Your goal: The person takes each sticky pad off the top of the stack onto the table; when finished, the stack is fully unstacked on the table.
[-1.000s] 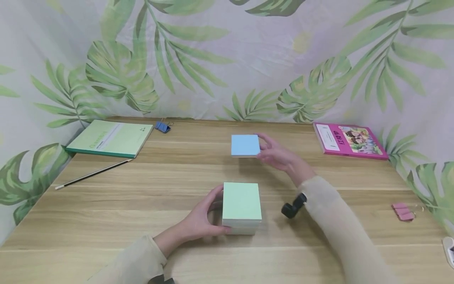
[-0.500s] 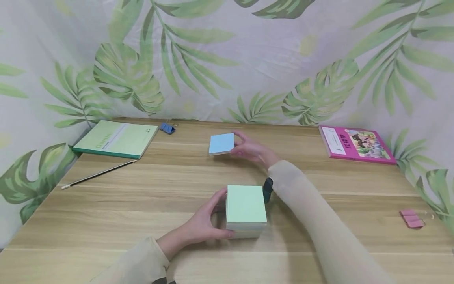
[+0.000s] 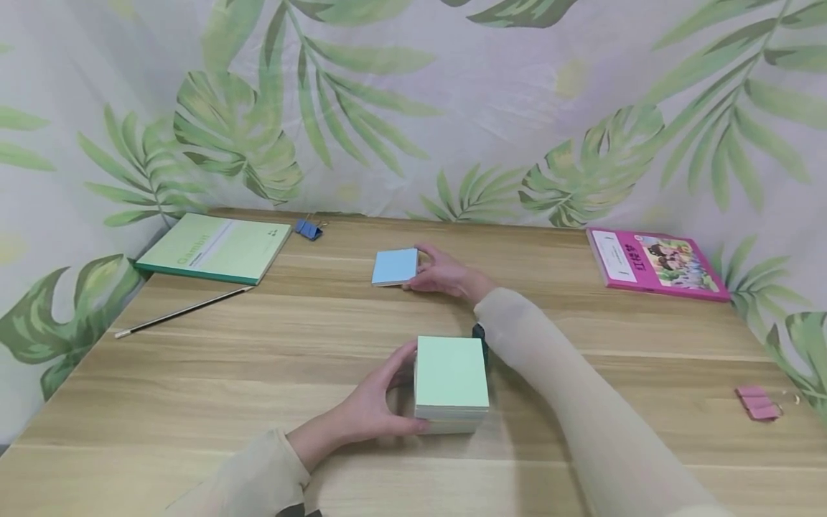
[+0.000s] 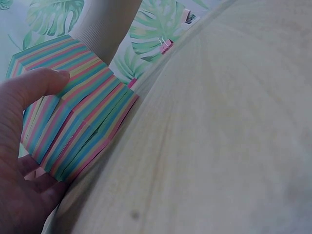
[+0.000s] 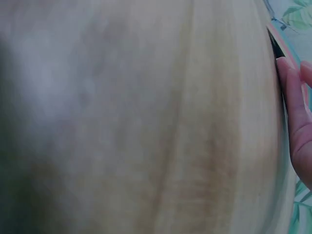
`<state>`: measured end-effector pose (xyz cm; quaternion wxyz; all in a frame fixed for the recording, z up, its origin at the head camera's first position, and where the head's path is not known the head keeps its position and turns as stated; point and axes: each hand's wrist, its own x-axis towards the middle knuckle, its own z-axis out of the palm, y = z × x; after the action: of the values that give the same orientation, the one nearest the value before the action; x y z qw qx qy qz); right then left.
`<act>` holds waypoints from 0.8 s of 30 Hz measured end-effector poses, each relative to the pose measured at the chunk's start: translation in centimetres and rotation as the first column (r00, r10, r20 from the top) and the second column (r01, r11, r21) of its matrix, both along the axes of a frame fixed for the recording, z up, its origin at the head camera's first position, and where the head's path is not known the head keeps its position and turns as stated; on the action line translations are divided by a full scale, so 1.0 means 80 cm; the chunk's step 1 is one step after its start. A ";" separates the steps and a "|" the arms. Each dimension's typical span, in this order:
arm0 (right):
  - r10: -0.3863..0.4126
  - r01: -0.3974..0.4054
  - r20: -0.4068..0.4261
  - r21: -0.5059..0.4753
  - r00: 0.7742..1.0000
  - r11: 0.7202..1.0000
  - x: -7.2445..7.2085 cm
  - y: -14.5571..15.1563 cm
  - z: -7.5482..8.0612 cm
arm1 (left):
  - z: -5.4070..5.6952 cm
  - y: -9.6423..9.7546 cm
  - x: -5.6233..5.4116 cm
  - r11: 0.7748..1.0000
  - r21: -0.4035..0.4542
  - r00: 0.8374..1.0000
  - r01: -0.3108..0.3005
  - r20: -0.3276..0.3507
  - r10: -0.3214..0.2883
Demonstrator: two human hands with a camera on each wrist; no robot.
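A black pencil (image 3: pixel 184 313) lay slantwise at the left of the wooden tabletop (image 3: pixel 291 359), its far end just beside the near right corner of a pale green notebook (image 3: pixel 216 248) with a darker green edge. Just right of the notebook, near the tabletop's back edge, sat a blue binder clip (image 3: pixel 309 230).

The left hand (image 3: pixel 367 406) held a stack of coloured note paper (image 3: pixel 452 372) from its left side, grip clamped on it with the thumb across the near face. The stack was topped in light green, and the left wrist view showed its sides striped in pink, yellow, blue and green.

Farther back and slightly left of the stack was a thin blue-topped note pad (image 3: pixel 395 267). The right hand (image 3: pixel 447 274) pinched its right edge, that grip closed with the thumb on the near side; whether the pad touched the tabletop could not be told. A beige sleeve (image 3: pixel 568 388) ran back from this hand, passing right of the stack.

Well to the right lay a pink illustrated book (image 3: pixel 659 264), and nearer, a pink binder clip (image 3: pixel 758 403).
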<state>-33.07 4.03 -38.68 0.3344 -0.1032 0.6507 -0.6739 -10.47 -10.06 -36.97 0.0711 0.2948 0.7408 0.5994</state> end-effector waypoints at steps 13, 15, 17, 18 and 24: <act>0.016 -0.015 -0.030 0.059 0.999 0.998 0.001 0.016 0.010 | 0.002 0.001 0.000 1.000 -0.005 1.000 -0.009 0.012 0.009; 0.028 -0.025 -0.035 0.071 0.999 0.997 0.004 0.024 0.013 | 0.003 0.001 0.001 1.000 -0.009 1.000 -0.012 0.015 0.012; 0.036 -0.032 -0.045 0.087 0.998 0.996 0.009 0.034 0.017 | 0.003 0.002 0.001 1.000 -0.007 1.000 -0.010 0.022 0.010; 0.039 -0.035 -0.051 0.088 0.998 0.996 0.013 0.039 0.020 | 0.003 0.002 0.001 1.000 -0.007 1.000 -0.010 0.026 0.010; 0.077 -0.079 -0.092 -0.018 0.993 0.997 0.049 0.075 0.040 | 0.002 0.002 0.001 0.999 -0.040 0.999 -0.015 0.049 0.017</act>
<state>-29.14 10.05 -35.48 0.3295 -0.1627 0.6535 -0.6618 -10.41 -9.90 -36.79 0.0902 0.2724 0.7529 0.5923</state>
